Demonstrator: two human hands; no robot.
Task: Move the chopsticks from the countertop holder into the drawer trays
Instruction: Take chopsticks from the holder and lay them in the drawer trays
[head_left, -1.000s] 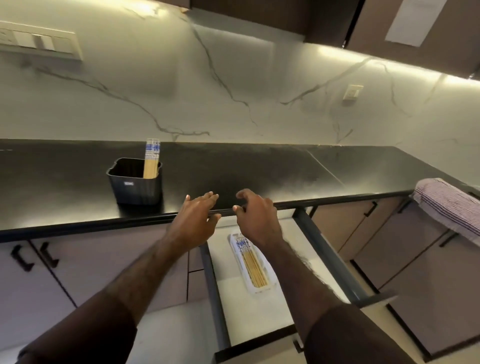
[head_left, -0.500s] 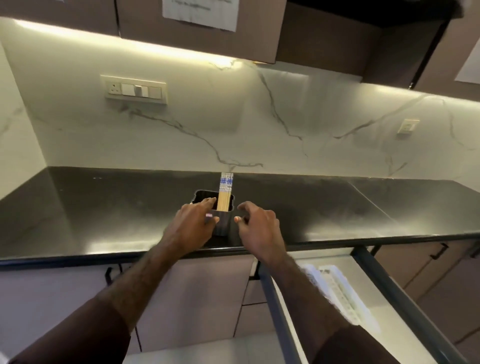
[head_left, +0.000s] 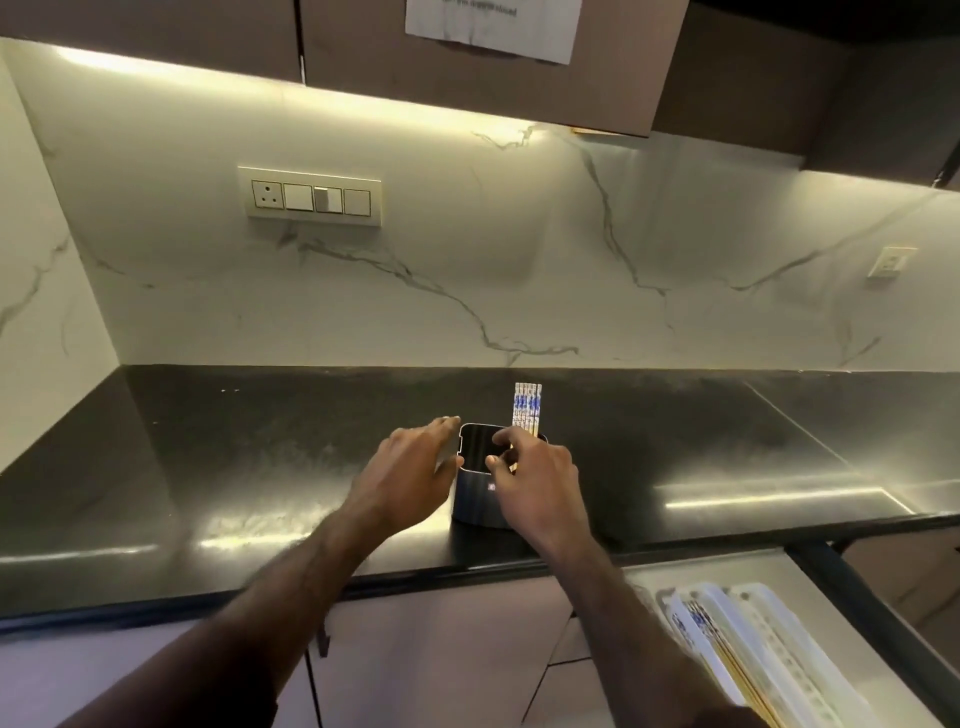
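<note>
Left hand spread flat beside holder; right hand half-curled (empty) reaching chopsticks.

Black glossy tabletop running along marble wall, reflecting under-cabinet light. Dark holder standing upright directly on tabletop, near its front edge. Chopsticks standing inside holder at its right rear corner. Rest of tabletop around holder lying bare.

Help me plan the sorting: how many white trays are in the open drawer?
2 show: one tray holding chopsticks, and an emptier tray beside it on its right. Both run off the frame's bottom edge, so more could be hidden.
</note>
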